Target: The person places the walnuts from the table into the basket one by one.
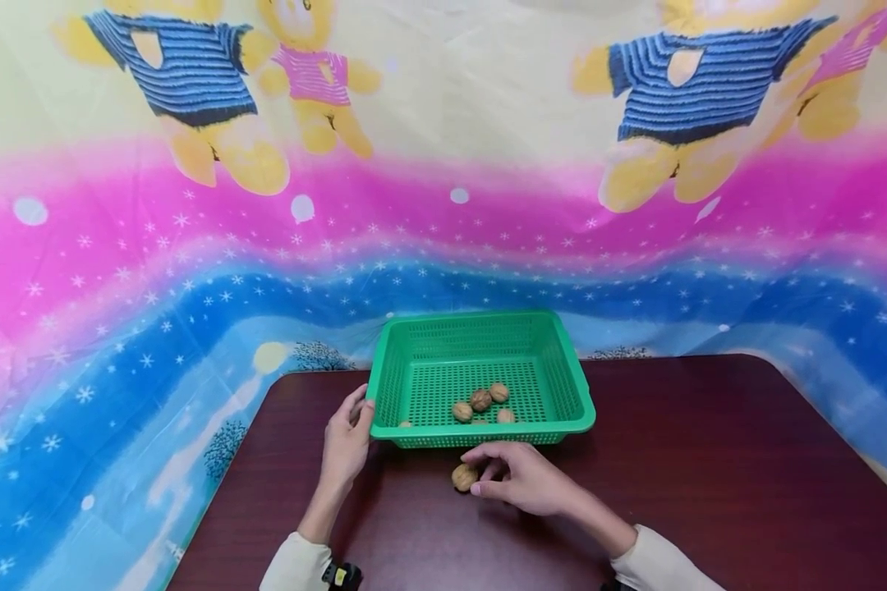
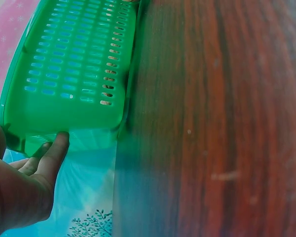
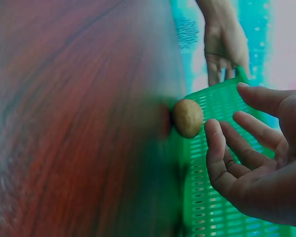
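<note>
A green plastic basket (image 1: 480, 437) with slotted walls stands on the table, with several walnuts (image 1: 480, 400) lying inside near its front wall. My left hand (image 1: 347, 435) holds the basket's left end by the rim; in the left wrist view its fingers (image 2: 56, 150) lie against the end wall below the rim. On the table in front of the basket sits a single walnut (image 1: 464, 477). Right beside that walnut is my right hand (image 1: 521, 480), its thumb and fingers spread and bent. The right wrist view shows a gap between the fingertips and the walnut (image 3: 188, 118).
The dark reddish wooden table (image 1: 695, 460) extends to both sides of the basket. Behind it hangs a colourful cloth (image 1: 458, 222) printed with bears and snowflakes, close to the basket's back edge.
</note>
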`<action>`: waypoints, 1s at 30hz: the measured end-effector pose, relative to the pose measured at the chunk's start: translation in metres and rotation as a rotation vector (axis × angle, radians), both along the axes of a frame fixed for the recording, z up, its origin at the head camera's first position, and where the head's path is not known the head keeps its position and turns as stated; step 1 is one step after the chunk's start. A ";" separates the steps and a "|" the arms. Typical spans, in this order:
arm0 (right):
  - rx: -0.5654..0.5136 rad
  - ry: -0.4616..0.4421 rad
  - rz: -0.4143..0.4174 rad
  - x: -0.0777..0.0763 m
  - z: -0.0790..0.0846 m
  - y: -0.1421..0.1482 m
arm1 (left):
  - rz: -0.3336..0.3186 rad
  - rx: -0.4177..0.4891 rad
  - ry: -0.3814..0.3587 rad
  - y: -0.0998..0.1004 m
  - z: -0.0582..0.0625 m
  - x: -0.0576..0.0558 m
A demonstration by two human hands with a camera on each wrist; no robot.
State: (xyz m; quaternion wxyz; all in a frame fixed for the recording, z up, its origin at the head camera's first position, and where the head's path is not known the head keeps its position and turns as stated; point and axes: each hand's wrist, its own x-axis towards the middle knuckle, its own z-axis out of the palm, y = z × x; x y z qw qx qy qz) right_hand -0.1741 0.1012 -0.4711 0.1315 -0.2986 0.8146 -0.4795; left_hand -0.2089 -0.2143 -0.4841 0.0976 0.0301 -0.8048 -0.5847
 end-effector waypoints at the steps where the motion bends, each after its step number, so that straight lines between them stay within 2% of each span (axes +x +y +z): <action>1: 0.014 -0.003 0.000 -0.001 -0.001 -0.001 | 0.000 -0.001 -0.002 0.000 0.000 0.000; 9: 0.119 0.016 0.051 -0.011 -0.010 -0.005 | 0.002 0.000 -0.007 0.000 0.001 0.001; 17: 0.146 0.015 0.128 -0.013 -0.015 -0.011 | 0.005 0.008 -0.010 0.000 -0.001 0.000; 30: 0.158 -0.006 0.132 -0.011 -0.013 -0.013 | -0.001 0.007 0.000 -0.001 -0.001 0.000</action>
